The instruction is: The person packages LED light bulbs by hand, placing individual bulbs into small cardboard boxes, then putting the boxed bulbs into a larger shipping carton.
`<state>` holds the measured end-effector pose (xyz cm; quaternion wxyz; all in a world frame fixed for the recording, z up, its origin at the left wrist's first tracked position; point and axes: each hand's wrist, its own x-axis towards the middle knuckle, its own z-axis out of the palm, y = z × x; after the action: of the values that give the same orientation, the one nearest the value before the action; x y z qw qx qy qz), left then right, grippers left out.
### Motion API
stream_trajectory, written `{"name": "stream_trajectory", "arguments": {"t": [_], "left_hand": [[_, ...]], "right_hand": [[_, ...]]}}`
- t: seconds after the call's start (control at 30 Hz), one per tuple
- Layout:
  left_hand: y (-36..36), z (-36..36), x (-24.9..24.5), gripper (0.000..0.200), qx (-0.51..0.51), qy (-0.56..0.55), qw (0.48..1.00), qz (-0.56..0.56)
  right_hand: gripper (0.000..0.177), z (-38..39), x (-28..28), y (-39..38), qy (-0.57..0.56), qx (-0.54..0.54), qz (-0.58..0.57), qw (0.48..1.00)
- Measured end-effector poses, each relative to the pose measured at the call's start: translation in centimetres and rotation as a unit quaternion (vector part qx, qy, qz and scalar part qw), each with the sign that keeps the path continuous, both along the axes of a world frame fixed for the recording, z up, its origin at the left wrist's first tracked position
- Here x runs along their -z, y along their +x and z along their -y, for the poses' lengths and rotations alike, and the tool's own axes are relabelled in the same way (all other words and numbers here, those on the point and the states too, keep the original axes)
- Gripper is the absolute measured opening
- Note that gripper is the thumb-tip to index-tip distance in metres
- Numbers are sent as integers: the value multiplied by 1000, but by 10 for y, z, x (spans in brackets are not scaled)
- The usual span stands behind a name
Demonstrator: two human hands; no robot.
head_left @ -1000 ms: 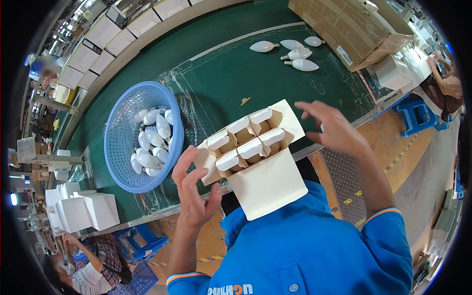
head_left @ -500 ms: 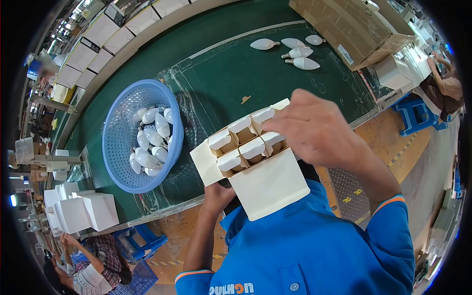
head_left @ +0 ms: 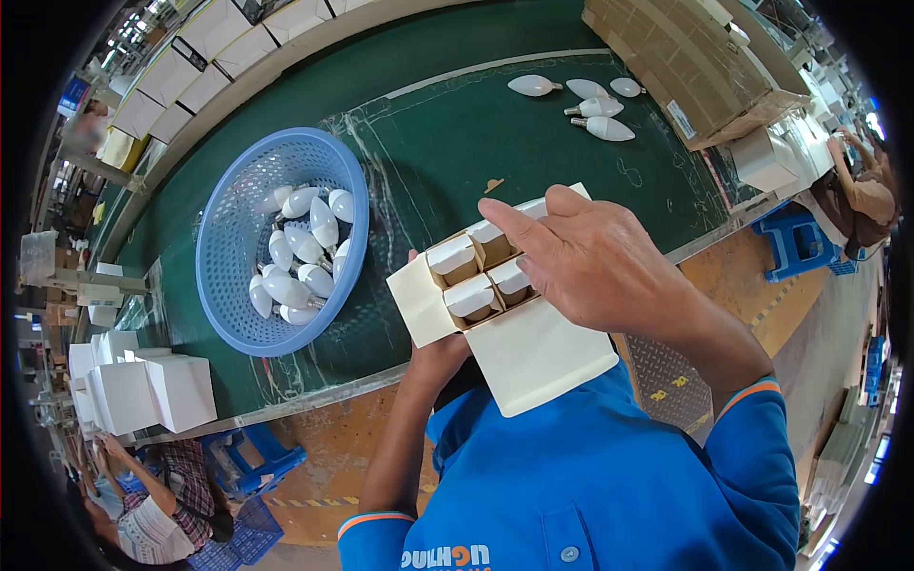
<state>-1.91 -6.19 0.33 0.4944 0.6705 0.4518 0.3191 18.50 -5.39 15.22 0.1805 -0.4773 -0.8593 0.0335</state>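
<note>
A white carton [head_left: 538,360] with open flaps sits tilted in front of my chest, divided inside into several compartments by cardboard inserts with folded white tabs [head_left: 470,297]. My left hand [head_left: 440,356] grips it from below at its left end; part of that hand is hidden under the flap. Over the right half of the carton is my right hand [head_left: 605,265], its index finger stretched out and apart from the thumb, which reaches down at the tabs. I see nothing held in it. Whether the covered compartments contain anything is hidden.
Left on the green table [head_left: 447,143] stands a blue basket [head_left: 221,303] with several white candle bulbs [head_left: 324,223]. More loose bulbs [head_left: 602,128] lie at the back right beside a cardboard box [head_left: 700,71]. White boxes [head_left: 186,392] stand front left. Other people sit at both sides.
The right hand's fingers have gone from curled together to the index finger extended, and the hand is further over the carton. The carton has shifted slightly right in view.
</note>
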Motion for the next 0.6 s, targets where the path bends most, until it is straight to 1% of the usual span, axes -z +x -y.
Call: {"name": "stream_trajectory", "arguments": {"t": [0.03,0.07,0.13,0.17,0.23,0.37,0.43,0.47,0.53,0.57,0.6], "left_hand": [[1,0,-1,79,-2,12,1000,6],[1,0,-1,79,-2,12,1000,6],[-1,-1,1,88,0,-5,1000,-21],[-3,0,9,88,2,-4,1000,-21],[-9,5,34,56,-42,27,999,4],[-18,4,55,56,-31,55,998,-16],[-20,4,56,56,-28,72,997,-29],[-20,5,56,56,-28,72,997,-30],[-18,5,47,92,-40,-75,996,35],[-17,5,41,92,-39,-75,996,34],[-15,6,34,84,-32,-79,996,28]], "right_hand": [[44,-1,-1,1,9,-9,6,1000],[44,-1,-1,2,9,-8,6,1000],[45,0,0,7,-9,12,-13,1000],[45,0,1,9,-8,14,-13,1000],[42,-1,2,13,21,1,-59,998],[40,7,-2,28,64,-1,-53,997],[46,17,-5,33,65,1,-99,993],[46,22,-5,33,64,1,-100,993],[49,33,-4,31,20,-8,-82,996],[49,36,-1,30,20,-7,-83,996],[50,38,5,29,28,-2,-85,996]]}}
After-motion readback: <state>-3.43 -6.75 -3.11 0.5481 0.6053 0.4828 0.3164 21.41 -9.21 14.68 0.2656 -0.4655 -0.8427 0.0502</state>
